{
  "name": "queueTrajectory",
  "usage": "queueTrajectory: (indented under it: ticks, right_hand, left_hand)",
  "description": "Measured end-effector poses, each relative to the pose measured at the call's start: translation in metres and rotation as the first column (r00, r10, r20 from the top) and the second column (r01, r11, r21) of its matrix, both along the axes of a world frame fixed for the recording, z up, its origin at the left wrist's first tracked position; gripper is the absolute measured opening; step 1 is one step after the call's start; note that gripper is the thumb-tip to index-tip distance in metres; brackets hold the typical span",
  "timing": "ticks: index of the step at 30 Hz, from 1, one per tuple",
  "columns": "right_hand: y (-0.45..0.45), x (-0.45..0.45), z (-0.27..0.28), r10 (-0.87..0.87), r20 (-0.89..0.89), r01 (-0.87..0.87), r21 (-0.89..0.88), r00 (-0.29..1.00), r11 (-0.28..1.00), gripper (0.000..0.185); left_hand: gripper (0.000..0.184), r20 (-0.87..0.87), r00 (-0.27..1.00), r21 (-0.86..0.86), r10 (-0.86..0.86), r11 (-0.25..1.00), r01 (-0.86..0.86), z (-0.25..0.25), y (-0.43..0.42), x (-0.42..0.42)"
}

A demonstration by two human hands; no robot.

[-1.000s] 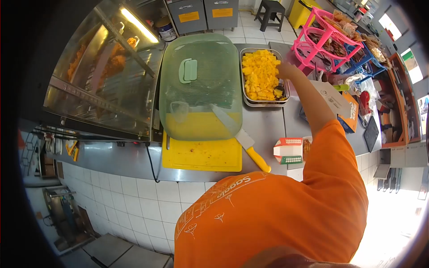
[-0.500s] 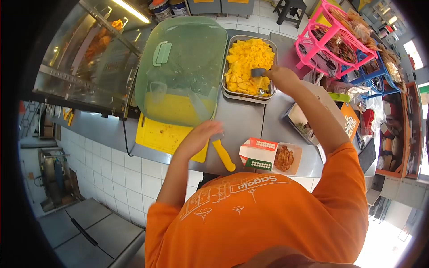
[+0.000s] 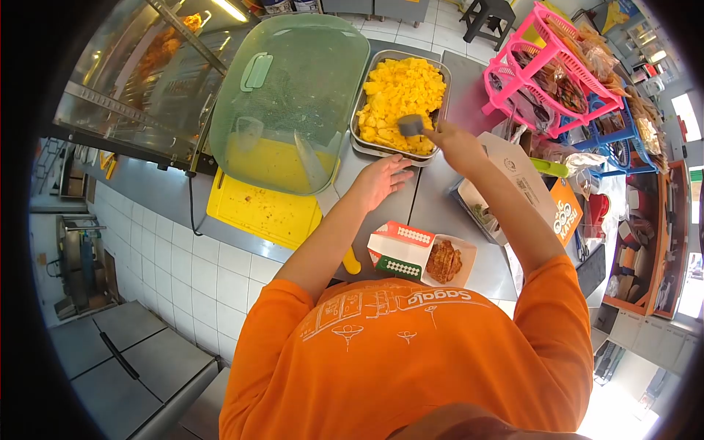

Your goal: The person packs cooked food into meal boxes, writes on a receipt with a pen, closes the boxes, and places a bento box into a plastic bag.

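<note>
Shirt front: I had the wearer's orange shirt (image 3: 411, 367) filling the bottom of the head view, against the counter's near edge.
Food box: An open box (image 3: 400, 251) sat at the counter's near edge, with a browned piece of food (image 3: 444, 262) in its right part.
Knife: The knife (image 3: 352, 262) had its yellow handle near that same edge, left of the food box; its blade showed through the green cover.
Cutting board: The yellow board (image 3: 257, 213) lay along the near edge, partly under the green cover (image 3: 293, 95).
Left hand: My left hand (image 3: 380, 182) was empty, fingers spread, at the metal tray's near edge; I could not tell whether it touched.
Right hand: My right hand (image 3: 456, 145) was closed on the handle of a grey scoop (image 3: 411, 125), beside the tray's near right corner.
Scoop: Its head was at the yellow pieces (image 3: 402, 88), towards the tray's near edge.
Metal tray: The tray (image 3: 355, 126) held the heaped pieces, right of the green cover.
Carton: A printed carton (image 3: 517, 172) stood open, right of the right forearm.
Rack: A pink rack (image 3: 509, 89) with packets stood beyond the carton.
Cabinet: The lit glass cabinet (image 3: 139, 88) stood left of the cover.
Stool: A black stool (image 3: 490, 16) stood on the floor past the counter (image 3: 447, 209).
</note>
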State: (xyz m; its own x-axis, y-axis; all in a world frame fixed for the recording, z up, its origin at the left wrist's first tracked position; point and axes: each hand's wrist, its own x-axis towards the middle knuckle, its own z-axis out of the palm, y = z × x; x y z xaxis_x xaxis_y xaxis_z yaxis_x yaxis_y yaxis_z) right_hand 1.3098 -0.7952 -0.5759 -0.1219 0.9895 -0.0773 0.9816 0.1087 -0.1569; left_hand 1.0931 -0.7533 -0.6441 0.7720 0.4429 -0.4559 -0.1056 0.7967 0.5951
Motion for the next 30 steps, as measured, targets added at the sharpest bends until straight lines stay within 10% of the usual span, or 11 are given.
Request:
queueTrajectory:
  ticks: [18,30]
  right_hand:
    - [-0.003,0.018,-0.013,0.050,0.119,-0.026,-0.192,0.992,0.981,0.032]
    - [0.011,0.031,-0.029,-0.366,-0.440,0.147,-0.455,0.820,0.878,0.024]
  left_hand:
    - [0.051,0.075,0.994,-0.049,0.080,0.996,-0.077,-0.001,-0.001,0.006]
    - [0.034,0.141,0.988,-0.092,0.058,0.995,-0.045,-0.015,-0.003,0.017]
